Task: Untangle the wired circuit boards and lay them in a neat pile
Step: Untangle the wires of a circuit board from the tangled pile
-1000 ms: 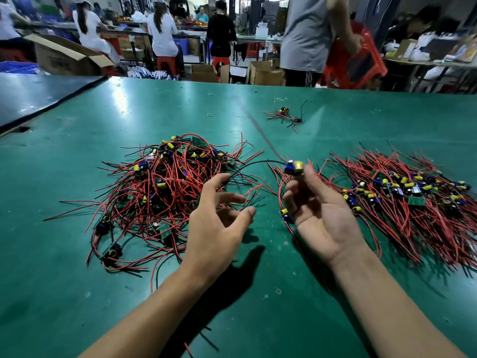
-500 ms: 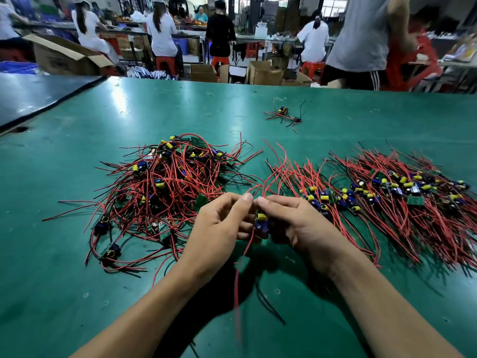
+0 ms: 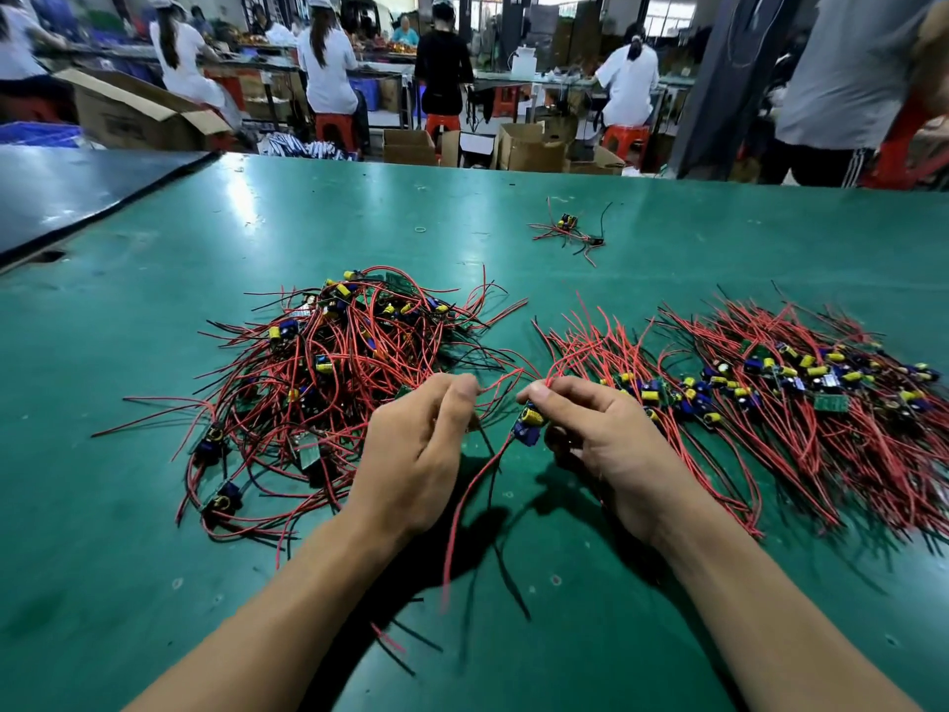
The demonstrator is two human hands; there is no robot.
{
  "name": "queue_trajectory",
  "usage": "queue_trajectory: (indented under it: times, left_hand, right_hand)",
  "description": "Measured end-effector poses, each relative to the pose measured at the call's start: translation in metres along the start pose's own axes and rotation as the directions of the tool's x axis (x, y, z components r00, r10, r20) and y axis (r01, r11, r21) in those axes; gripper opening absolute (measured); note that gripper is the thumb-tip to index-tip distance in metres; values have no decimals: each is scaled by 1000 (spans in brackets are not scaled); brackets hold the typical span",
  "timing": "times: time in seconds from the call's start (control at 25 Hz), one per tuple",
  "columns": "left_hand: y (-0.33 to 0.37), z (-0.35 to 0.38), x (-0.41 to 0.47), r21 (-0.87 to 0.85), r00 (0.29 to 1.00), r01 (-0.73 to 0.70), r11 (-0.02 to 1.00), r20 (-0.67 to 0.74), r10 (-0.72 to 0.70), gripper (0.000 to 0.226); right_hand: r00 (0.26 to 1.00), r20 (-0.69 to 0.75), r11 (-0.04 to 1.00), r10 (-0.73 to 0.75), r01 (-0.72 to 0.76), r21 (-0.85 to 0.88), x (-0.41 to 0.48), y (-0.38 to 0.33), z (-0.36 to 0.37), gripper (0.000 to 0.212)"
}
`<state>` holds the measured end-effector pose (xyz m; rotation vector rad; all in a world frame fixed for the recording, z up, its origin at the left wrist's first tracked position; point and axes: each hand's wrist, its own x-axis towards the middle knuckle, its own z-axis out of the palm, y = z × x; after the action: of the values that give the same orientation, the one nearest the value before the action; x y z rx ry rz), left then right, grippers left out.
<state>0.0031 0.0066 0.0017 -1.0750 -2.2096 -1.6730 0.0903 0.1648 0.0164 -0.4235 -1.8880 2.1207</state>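
My right hand (image 3: 606,444) pinches one blue, yellow-capped circuit board (image 3: 529,426); my left hand (image 3: 416,454) pinches red wires (image 3: 495,385) beside it, between one tangled red-wired heap (image 3: 349,362) and one combed pile (image 3: 770,403).

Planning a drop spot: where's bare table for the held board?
Bare table left of the tangle, and behind it up to the stray board. Crowded: between tangle and neat pile, where left hand pinches wire, right hand grips board.

We are on an electronics factory floor; our long green workbench (image 3: 154,506) carries heaps of wired circuit boards (image 3: 349,362); far off, capped workers (image 3: 328,69) sit on red stools (image 3: 334,128); cardboard cartons (image 3: 529,146) crowd the floor between.
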Motion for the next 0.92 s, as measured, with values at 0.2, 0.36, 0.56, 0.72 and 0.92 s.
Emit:
queue_trajectory:
  times: [0.2,0.36,0.56,0.72,0.92]
  left_hand:
    - [16,9,-8,-185,993,67,980,109,-47,17]
    - [20,14,-9,-417,926,364,833,255,-277,24]
    - [20,16,-11,-482,775,609,630,532,-341,17]
    - [23,22,-16,-458,732,654,602,586,-349,4]
    - [20,20,-12,-539,773,633,556,488,-406,11]
  right_hand:
    - [995,64,992,-79,85,-91,0,4,2,17]
    - [999,17,999,-44,45,-31,5,7,1,23]
    - [997,-68,993,-30,38,110,10,8,-3,26]
    - [997,-71,996,-26,32,89,8,6,-6,35]
    - [999,13,990,46,-47,132,4,1,-1,35]
